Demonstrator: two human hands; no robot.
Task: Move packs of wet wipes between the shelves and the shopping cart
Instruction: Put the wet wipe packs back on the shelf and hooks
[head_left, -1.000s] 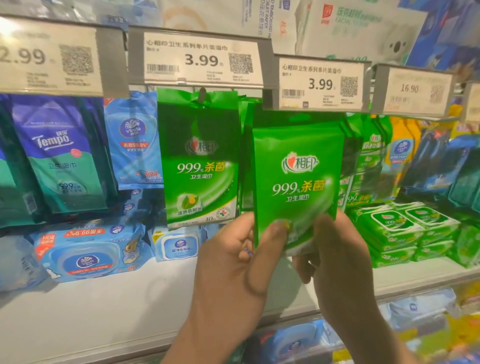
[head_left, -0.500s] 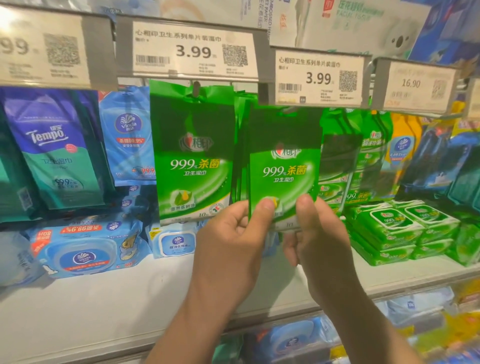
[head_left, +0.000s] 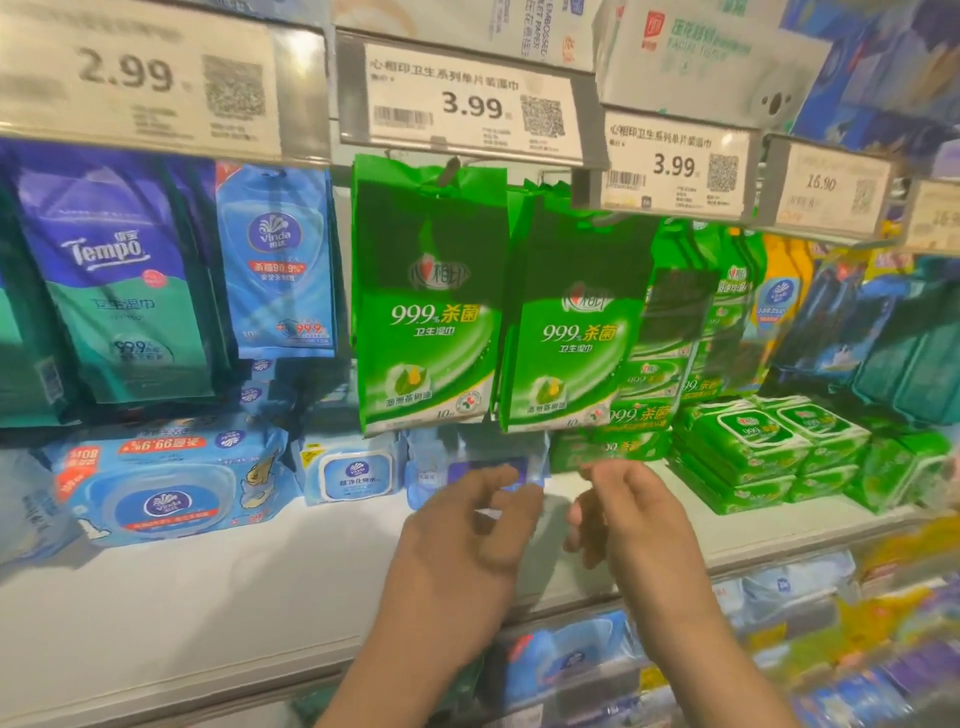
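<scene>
A green pack of wet wipes (head_left: 571, 322) hangs from a hook under the right 3.99 price tag, beside a matching green pack (head_left: 426, 301) on the hook to its left. My left hand (head_left: 467, 525) and my right hand (head_left: 618, 514) hover just below the hanging pack, a short gap under its bottom edge. Both hands hold nothing, their fingers loosely curled. The shopping cart is not in view.
Blue Tempo (head_left: 114, 291) and Vinda (head_left: 275, 260) packs hang to the left. Blue wipe packs (head_left: 166, 483) lie on the white shelf (head_left: 260, 582) below; green flat packs (head_left: 748, 447) are stacked at the right. Price tags (head_left: 467, 104) jut out above.
The green pack that both hands pinched by its lower edge now hangs on the hook. Both hands have let go and dropped a little below it.
</scene>
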